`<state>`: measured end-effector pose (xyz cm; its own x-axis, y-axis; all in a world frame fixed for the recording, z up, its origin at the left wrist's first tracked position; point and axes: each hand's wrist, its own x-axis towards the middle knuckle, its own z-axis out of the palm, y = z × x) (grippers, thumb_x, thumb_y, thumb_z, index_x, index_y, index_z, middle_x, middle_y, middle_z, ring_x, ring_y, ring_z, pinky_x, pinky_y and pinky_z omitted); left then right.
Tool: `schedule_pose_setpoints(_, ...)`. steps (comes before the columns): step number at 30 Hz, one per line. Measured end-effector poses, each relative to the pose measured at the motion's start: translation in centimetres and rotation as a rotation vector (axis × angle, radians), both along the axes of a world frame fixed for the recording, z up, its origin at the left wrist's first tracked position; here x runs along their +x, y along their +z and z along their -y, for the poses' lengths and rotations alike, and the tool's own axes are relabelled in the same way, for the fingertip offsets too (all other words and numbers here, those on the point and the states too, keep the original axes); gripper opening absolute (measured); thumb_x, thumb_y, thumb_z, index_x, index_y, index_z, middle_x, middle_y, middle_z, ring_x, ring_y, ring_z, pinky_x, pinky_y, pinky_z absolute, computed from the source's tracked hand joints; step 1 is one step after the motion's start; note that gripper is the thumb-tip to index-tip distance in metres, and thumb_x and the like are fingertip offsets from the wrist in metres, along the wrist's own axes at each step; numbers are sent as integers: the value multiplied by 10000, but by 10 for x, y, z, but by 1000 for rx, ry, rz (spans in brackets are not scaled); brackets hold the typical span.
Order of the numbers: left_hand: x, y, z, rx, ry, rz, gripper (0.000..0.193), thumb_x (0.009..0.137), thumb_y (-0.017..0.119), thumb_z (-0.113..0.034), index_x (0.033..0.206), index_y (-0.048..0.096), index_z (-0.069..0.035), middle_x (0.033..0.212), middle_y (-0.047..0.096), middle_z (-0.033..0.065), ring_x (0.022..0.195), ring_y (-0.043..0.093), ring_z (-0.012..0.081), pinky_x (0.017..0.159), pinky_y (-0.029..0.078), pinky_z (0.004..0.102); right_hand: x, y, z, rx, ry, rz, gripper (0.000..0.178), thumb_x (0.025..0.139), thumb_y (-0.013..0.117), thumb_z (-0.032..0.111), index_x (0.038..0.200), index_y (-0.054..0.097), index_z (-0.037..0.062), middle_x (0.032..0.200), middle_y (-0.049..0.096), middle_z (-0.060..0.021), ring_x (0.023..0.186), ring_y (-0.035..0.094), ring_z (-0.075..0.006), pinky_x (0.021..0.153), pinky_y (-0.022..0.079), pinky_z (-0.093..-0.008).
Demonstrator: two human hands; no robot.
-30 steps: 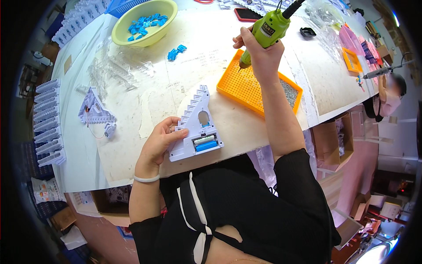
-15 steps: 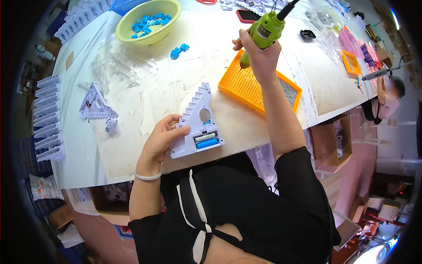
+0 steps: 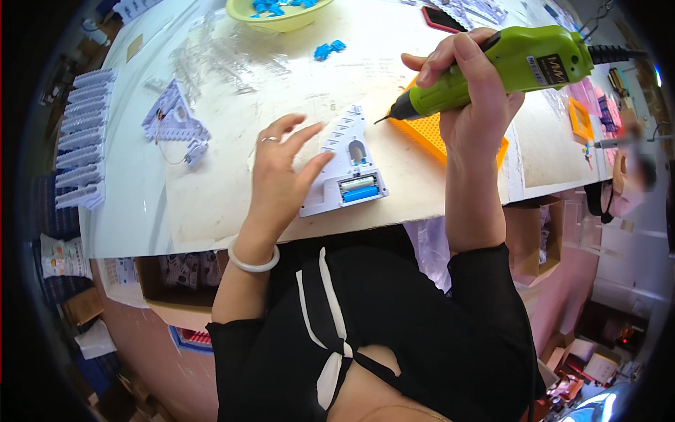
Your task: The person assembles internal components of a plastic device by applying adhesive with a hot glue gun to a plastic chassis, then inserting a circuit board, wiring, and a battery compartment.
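My right hand (image 3: 484, 95) is wrapped round a green electric screwdriver (image 3: 517, 67). Its dark bit points left and down, above the near-left part of an orange perforated tray (image 3: 430, 133). A pale lilac stepped plastic housing (image 3: 339, 165) lies on the table before me, its battery compartment holding a blue cell (image 3: 361, 194) and a lighter one. My left hand (image 3: 280, 165) hovers at the housing's left side with fingers spread and nothing in them; whether the thumb touches it I cannot tell.
A second lilac housing (image 3: 169, 116) with wires lies to the left, near a row of stacked stepped pieces (image 3: 86, 141). At the back are a yellow bowl (image 3: 281, 22) of blue parts, loose blue parts (image 3: 329, 50) and a red-edged phone (image 3: 441, 20). Another person sits far right.
My left hand has let go of the housing and its fingers have opened. My right hand has swung the screwdriver from upright to nearly level, its bit pointing toward the housing. The view has shifted.
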<state>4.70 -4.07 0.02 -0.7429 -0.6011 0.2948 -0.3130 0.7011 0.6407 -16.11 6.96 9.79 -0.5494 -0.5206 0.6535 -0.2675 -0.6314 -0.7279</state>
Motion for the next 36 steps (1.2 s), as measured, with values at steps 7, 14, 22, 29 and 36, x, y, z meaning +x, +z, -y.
schedule_pose_setpoints(7, -9, 8, -8, 108, -127, -287, 158, 781, 812, -129, 925, 775, -78, 1223, 638, 77, 1170, 538, 274, 943, 474, 373, 38, 7, 17, -27, 155, 54, 97, 967, 475, 68, 898, 514, 12, 692, 597, -114, 581, 641, -171, 741, 643, -459)
schedule_pose_setpoints(14, 0, 8, -3, -33, -120, -299, 99, 770, 812, -106, 831, 746, -65, 1166, 658, 59, 1137, 555, 276, 920, 466, 373, 50, 11, 24, 17, 246, 40, 92, 958, 474, 55, 903, 515, -7, 682, 594, -119, 562, 632, -173, 716, 648, -442)
schedule_pose_setpoints(22, 18, 1, 3, 257, -3, 62, 422, 820, 800, -263, 1125, 682, 4, 1085, 681, 160, 1020, 635, 315, 865, 502, 383, 54, 2, 25, 34, 322, -42, 48, 946, 483, 8, 928, 520, -17, 686, 600, -145, 545, 624, -184, 671, 648, -436)
schedule_pose_setpoints(29, 22, -2, 14, 605, -132, 410, 599, 886, 700, -434, 1220, 624, 56, 953, 712, 199, 868, 694, 272, 785, 544, 336, 51, -4, 4, -30, 71, -117, 58, 947, 495, 43, 972, 521, -2, 719, 610, -154, 552, 617, -197, 656, 641, -436)
schedule_pose_setpoints(36, 18, -13, -6, 990, -107, 254, 504, 871, 731, -304, 1187, 601, 67, 967, 697, 157, 850, 662, 201, 750, 527, 293, 50, -3, -16, -104, 240, -79, 78, 981, 458, 74, 1027, 499, 25, 757, 588, -138, 556, 599, -201, 678, 630, -437)
